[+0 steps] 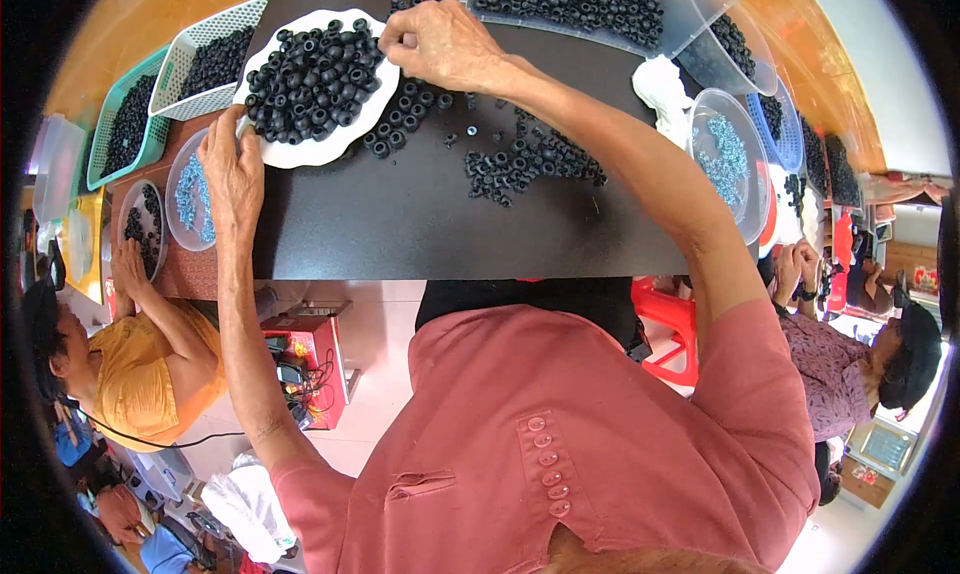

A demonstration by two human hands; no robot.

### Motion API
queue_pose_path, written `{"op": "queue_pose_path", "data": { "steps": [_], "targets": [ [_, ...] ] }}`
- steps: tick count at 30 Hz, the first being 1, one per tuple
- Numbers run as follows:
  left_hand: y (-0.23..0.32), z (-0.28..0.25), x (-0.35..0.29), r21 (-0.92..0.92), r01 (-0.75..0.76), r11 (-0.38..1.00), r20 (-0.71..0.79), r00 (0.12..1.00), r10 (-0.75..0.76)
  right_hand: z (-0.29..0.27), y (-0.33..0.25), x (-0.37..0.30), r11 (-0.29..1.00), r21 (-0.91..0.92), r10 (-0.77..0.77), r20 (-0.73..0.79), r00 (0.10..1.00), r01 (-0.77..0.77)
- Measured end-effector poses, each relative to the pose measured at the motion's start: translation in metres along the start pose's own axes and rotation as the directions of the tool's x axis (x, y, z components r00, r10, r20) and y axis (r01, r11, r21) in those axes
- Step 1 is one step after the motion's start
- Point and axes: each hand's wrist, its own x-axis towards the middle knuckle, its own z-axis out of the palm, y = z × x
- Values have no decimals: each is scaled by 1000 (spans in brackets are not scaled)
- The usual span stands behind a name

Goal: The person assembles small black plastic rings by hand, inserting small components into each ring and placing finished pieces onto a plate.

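A white plate (300, 155) with a wavy rim lies at the far left of the dark table, heaped with small black ring-shaped parts (312, 79). At its lower left edge, my left hand (236, 169) grips the rim, thumb uppermost. My right hand (440, 46) pinches the opposite rim with curled fingers; the fingertips are partly hidden. Beside the plate, more loose black parts (400, 114) are strewn on the table. Another loose pile of black parts (530, 159) spreads across the table's middle, below my right forearm.
A clear bin (640, 49) of black parts stands at the back. Round tubs of blue pieces sit left (180, 224) and right (708, 209). A white cloth (660, 92) lies near the right tub. People work at both sides: one in yellow (160, 374), one in purple (825, 369).
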Motion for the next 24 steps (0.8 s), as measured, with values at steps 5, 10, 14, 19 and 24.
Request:
{"op": "queue_pose_path", "data": {
  "steps": [5, 10, 14, 19, 24],
  "targets": [
    [4, -1, 0, 0, 37, 999, 18, 999, -37, 4, 29, 37, 948, -215, -287, -256, 923, 235],
    [1, 1, 1, -30, 71, 997, 26, 997, -70, 32, 48, 56, 938, -288, -254, -199, 946, 191],
    [-1, 1, 2, -31, 88, 996, 22, 996, -87, 37, 51, 50, 937, -255, -277, -123, 953, 239],
    [-12, 4, 1, -34, 81, 996, 1, 997, -81, 27, 46, 34, 977, -140, -158, 20, 987, 159],
    [-10, 5, 5, -80, 105, 991, 10, 994, -105, 16, 44, 7, 968, -111, -229, -35, 973, 224]
  ]
}}
